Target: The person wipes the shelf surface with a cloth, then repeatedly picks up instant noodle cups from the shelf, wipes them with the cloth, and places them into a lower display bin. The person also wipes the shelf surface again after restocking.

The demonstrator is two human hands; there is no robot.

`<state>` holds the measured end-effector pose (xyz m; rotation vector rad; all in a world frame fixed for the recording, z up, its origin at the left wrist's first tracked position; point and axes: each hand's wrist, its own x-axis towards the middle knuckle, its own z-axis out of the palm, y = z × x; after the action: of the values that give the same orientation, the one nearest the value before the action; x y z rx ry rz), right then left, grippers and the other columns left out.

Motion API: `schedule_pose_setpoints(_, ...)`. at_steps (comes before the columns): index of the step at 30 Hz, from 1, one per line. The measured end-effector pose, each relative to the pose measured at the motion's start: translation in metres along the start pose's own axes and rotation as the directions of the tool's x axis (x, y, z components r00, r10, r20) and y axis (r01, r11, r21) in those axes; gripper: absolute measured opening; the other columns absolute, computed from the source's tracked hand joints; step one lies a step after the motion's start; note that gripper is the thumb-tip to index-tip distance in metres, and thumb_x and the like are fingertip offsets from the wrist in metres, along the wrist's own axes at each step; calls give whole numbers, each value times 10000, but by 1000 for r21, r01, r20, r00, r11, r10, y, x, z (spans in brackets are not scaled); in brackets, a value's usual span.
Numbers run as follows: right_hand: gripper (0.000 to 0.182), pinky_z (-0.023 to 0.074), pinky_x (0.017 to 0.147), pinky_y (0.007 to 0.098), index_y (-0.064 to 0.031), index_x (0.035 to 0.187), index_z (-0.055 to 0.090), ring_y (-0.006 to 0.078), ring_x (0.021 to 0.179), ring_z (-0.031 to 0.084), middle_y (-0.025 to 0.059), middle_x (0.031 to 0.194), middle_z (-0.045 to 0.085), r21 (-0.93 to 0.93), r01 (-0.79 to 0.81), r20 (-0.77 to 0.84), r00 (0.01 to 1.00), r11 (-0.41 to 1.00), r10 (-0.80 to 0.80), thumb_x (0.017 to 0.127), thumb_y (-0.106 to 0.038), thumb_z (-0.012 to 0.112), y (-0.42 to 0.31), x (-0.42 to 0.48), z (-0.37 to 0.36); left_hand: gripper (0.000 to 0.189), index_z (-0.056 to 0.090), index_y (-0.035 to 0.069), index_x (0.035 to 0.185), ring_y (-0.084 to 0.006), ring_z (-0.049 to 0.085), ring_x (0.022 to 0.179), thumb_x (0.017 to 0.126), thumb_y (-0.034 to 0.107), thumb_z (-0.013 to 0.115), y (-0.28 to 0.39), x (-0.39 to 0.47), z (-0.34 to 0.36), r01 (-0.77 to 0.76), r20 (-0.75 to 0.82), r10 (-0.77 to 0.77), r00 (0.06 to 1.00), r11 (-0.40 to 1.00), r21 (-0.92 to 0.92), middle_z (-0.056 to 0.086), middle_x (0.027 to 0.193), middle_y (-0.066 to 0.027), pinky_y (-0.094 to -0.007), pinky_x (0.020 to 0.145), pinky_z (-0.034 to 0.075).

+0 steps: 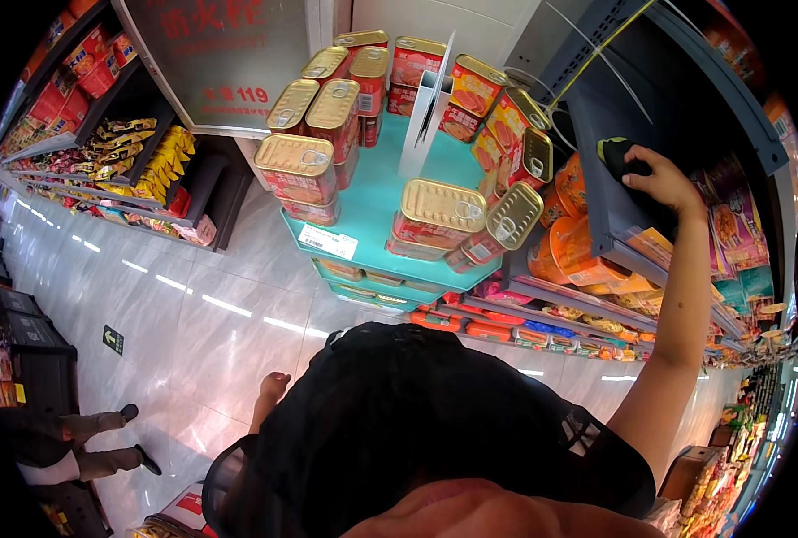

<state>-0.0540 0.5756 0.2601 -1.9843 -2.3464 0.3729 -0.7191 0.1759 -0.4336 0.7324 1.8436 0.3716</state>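
At the right, my right hand (661,178) grips a dark cloth with a yellow-green edge (613,153) on a grey metal shelf (594,175). By my left side hangs my left hand (276,385), above the floor and apart from any goods; whether its fingers are closed cannot be made out. In front of me stands a turquoise display stand (372,202). Rectangular luncheon meat cans with pull rings (443,212) are stacked around its top, beside a white upright sign holder (422,124). A price label (327,241) is on its front edge.
Shelves with snack packets (160,168) stand at the left, near a fire cabinet door (221,67). Orange noodle tubs (567,245) fill the shelf below my right hand. White and yellow ties (590,60) dangle from the rack. Another person (96,444) is at the lower left.
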Motion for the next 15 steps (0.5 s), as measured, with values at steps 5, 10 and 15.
schedule_pose_setpoints(5, 285, 435, 804, 300, -79, 994, 566, 196, 894, 557, 106, 943, 603, 3, 5, -4, 1000, 1000, -5, 754, -155, 698, 2, 1, 2, 459, 669, 17, 998, -316, 624, 978, 796, 426, 619, 16, -17, -3, -77, -7, 78, 997, 991, 107, 670, 1004, -175, -386, 852, 482)
schedule_pose_setpoints(10, 288, 436, 798, 301, -80, 993, 563, 196, 894, 561, 104, 933, 606, -15, -16, 10, 1000, 1000, 16, 748, -141, 701, -2, 1, 1, 449, 665, 13, 1001, -323, 621, 976, 795, 409, 617, 51, -35, -4, -163, -11, 169, 986, 966, 201, 667, 1001, -184, -391, 849, 481)
schedule_pose_setpoints(15, 321, 435, 797, 301, -78, 1000, 564, 195, 894, 563, 104, 929, 609, -28, -13, -4, 1000, 1000, 13, 727, -154, 716, -9, -1, 0, 436, 664, 13, 994, -327, 623, 967, 792, 397, 621, 56, -26, 5, -125, -32, 142, 989, 941, 314, 667, 996, -186, -393, 837, 483)
